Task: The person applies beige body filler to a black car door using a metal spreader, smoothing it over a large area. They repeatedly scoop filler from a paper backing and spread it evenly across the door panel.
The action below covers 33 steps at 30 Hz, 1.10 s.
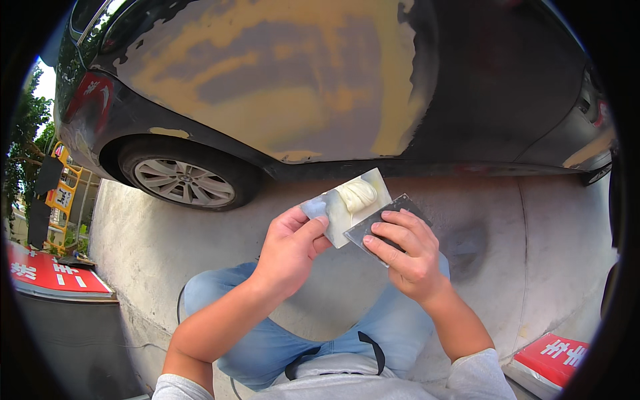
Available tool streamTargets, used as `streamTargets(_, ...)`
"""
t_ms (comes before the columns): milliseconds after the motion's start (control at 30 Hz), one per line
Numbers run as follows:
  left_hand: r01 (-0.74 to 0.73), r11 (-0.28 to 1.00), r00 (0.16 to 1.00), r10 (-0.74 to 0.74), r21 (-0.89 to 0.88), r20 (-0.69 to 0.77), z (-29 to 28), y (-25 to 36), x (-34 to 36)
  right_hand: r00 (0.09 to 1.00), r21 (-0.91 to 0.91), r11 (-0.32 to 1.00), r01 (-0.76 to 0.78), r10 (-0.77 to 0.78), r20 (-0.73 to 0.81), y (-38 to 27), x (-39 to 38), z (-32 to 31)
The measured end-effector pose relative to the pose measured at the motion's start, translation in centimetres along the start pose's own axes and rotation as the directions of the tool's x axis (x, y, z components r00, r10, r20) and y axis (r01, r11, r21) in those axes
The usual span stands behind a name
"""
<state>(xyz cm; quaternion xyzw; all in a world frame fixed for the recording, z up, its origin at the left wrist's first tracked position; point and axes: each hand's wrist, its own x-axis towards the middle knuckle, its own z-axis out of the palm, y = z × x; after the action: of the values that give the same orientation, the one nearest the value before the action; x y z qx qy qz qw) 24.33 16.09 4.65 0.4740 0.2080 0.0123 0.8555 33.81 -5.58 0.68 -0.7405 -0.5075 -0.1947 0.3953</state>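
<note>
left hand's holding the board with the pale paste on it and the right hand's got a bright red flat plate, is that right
Not quite: the flat plate in the right hand is dark grey to black, not bright red, as the head view shows. The left hand does hold the board with the pale paste on it.

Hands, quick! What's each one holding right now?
Left hand: closed, holding a pale flat board with cream-coloured paste on it.
Right hand: closed, holding a dark flat plate.

Smooth paste [358, 195], matt dark plate [361, 231]
</note>
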Motion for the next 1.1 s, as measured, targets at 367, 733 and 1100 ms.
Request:
streamTargets(367,0.093,0.995,0.995,-0.092,0.023,-0.021,-2.1,0.9,3.7,0.999,-0.023,0.999,-0.036,0.036,0.009,0.3,2.8,3.2)
streamTargets(733,0.078,0.997,0.996,-0.079,0.013,0.046,-4.9,5.1,3.7,0.957,-0.215,0.976,-0.034,-0.031,-0.289,5.1,14.5,-2.8)
streamTargets(1100,0.132,0.991,0.975,-0.136,0.034,0.176,-7.1,5.2,1.9,0.782,-0.803,0.587,0.102,-0.547,-0.3,10.4,30.2,-2.9)
